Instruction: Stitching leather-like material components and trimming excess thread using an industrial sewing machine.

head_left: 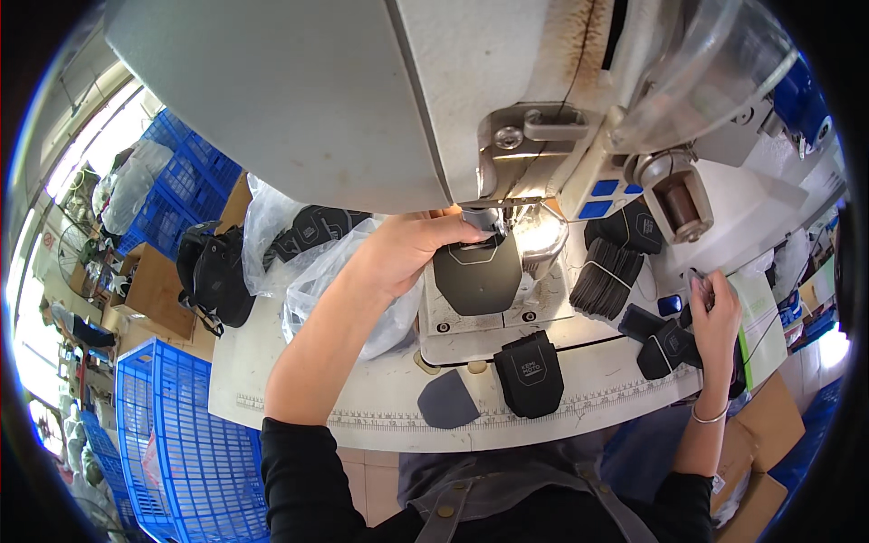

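My left hand [412, 246] reaches in under the head of a sewing machine [299, 100]. Its thumb lies at the upper edge of a dark fabric piece [478, 279] beside the lit needle area, fingers closed; the machine head partly hides the fingertips. The piece, with a rounded lower end, lies flat on the metal work plate [543, 308]. At the table's right side, my right hand [718, 312] has curled fingers around something small and greyish that I cannot make out. Just left of this hand is a bundle of black pieces [668, 351] with a light band.
A banded stack of dark pieces [605, 279] stands right of the plate. Nearer me lie a black printed pouch [529, 373] and a grey patch [447, 400]. Plastic bags [317, 299] and a black bag [215, 276] are left; a blue crate [190, 443] stands beside the table.
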The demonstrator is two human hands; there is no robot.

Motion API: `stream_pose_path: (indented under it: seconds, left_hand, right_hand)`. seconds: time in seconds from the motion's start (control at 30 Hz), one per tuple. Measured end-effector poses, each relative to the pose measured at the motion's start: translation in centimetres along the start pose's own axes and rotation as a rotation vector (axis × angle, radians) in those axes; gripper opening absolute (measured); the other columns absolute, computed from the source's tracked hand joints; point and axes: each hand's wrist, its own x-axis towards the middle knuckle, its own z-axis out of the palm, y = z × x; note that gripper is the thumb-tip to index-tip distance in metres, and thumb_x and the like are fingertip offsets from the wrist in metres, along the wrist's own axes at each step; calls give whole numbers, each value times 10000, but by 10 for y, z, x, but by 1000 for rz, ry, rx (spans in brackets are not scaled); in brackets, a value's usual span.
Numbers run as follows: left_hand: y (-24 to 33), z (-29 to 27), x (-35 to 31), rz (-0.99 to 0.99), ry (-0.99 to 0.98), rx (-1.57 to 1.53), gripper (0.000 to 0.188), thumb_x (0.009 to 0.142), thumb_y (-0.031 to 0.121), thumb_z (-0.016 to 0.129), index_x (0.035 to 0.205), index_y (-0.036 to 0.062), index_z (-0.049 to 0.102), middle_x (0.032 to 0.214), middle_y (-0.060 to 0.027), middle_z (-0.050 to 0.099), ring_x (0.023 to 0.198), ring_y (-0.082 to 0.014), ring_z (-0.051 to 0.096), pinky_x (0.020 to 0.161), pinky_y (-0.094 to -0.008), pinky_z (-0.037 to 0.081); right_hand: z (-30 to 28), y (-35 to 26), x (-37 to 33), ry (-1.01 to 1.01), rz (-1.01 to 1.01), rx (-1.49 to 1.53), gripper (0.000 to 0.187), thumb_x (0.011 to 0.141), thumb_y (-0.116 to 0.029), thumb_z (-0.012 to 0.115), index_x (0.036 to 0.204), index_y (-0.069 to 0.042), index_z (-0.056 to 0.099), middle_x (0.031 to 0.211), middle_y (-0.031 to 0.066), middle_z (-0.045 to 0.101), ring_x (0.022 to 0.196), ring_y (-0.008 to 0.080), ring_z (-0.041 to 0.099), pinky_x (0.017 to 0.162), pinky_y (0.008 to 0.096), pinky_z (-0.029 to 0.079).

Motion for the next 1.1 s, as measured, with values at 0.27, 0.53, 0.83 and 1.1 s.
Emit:
stream_pose_path:
  seconds: [0.27,0.53,0.83,1.1]
  left_hand:
    - [-1,-2,-1,-38,37,104,149,747,21,610,862,-72,628,798,-112,653,668,-141,628,601,-232,497]
    - [4,11,-5,-96,90,3,79,735,46,663,773,6,606,715,-34,606,631,-83,561,572,-213,436]
    - [0,2,-3,-112,53,73,183,763,34,609,929,-44,615,853,-85,641,718,-121,614,640,-233,495]
    - [2,7,-4,-76,52,72,122,729,65,652,838,15,632,761,-24,616,713,-90,562,646,-220,426]
  right_hand:
    - [-1,-2,-2,21,4,0,204,822,-100,563,758,14,407,610,128,416,533,219,375,520,328,334]
    - [0,1,-3,23,-1,-13,216,827,-107,562,754,15,399,609,127,415,530,218,367,514,330,328]
    - [5,-49,-2,211,-289,217,177,684,40,652,814,-34,558,756,98,547,617,260,530,577,332,446]
    - [32,-157,42,85,-1011,392,327,569,4,686,884,-26,606,864,63,600,749,245,588,604,307,499]
